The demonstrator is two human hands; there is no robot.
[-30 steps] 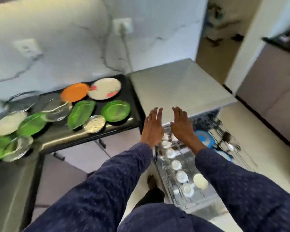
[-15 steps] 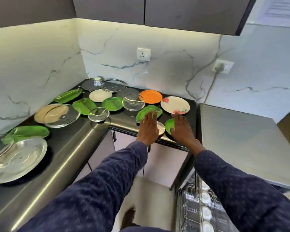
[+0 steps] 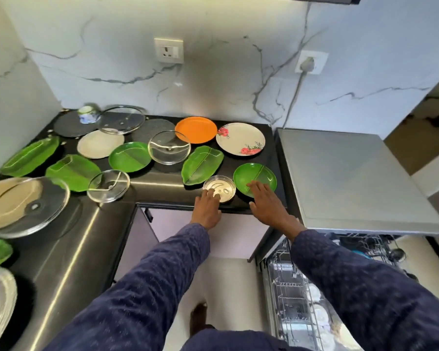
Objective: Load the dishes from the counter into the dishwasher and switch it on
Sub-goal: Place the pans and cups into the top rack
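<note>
Your left hand [image 3: 206, 208] lies at the near bench [image 3: 150, 186] edge, fingers straight, tips on a small round steel plate [image 3: 219, 189], shiny and shallow. Your right hand [image 3: 266, 206], fingers spread flat, rests on the near rim of a round green plate [image 3: 255, 179], glossy, with a divider ridge.

Far of these: a leaf-shaped green tray [image 3: 202, 164], a flat orange plate [image 3: 196, 129], a cream flowered plate [image 3: 240, 139], a clear glass lid [image 3: 169, 147].

Left: a second round green plate [image 3: 129, 160], two more leaf trays [image 3: 72, 172], glass lids, a cream plate under a large lid [image 3: 26, 206].

Dishwasher rack [image 3: 302, 300], wire, near right, partly hidden by your sleeve; white pieces in it are blurred. The left-edge items are cut off.
</note>
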